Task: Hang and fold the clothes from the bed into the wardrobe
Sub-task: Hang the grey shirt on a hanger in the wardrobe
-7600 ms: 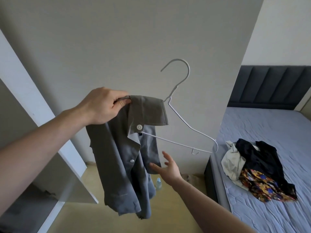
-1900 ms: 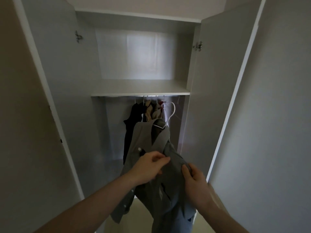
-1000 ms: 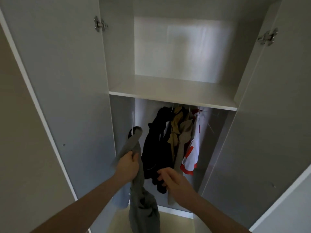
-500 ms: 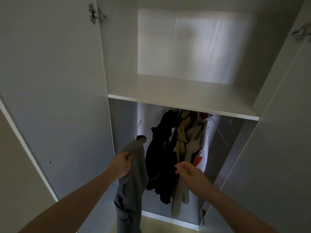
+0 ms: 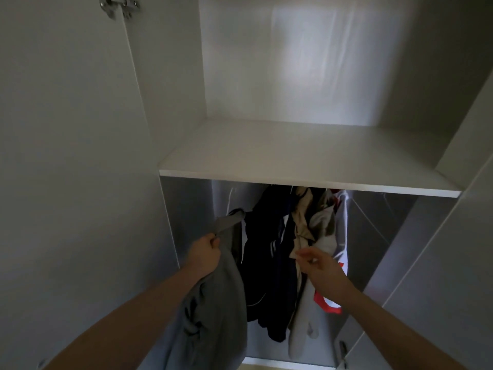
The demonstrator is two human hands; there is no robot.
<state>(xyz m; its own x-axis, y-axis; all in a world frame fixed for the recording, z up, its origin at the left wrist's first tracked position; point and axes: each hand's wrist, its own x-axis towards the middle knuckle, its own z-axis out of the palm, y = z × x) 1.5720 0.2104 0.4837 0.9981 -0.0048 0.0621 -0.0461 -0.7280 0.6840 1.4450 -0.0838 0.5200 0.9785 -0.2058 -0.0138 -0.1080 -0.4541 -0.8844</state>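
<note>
I face the open white wardrobe [image 5: 306,153]. My left hand [image 5: 205,253] grips the grey shirt [image 5: 216,303] near its shoulder, at the left end of the hanging space. The shirt's collar end rises toward the underside of the shelf; its hanger's white hook [image 5: 231,194] shows faintly above. My right hand [image 5: 317,265] hovers with relaxed fingers in front of the hung clothes, holding nothing. Beside the grey shirt hang a dark navy garment [image 5: 269,252], a beige one [image 5: 306,225] and a white one with red trim [image 5: 333,289]. The rail is hidden behind the shelf edge.
The left door [image 5: 66,156] with its metal hinge [image 5: 118,5] stands open close to my left arm. The right door [image 5: 453,263] is open too. A white shelf [image 5: 306,166] spans the wardrobe above the hanging space.
I have leaned closer into the wardrobe. My left hand has lifted the grey shirt higher toward the rail, left of the dark garment. My right hand stays near the hung clothes.
</note>
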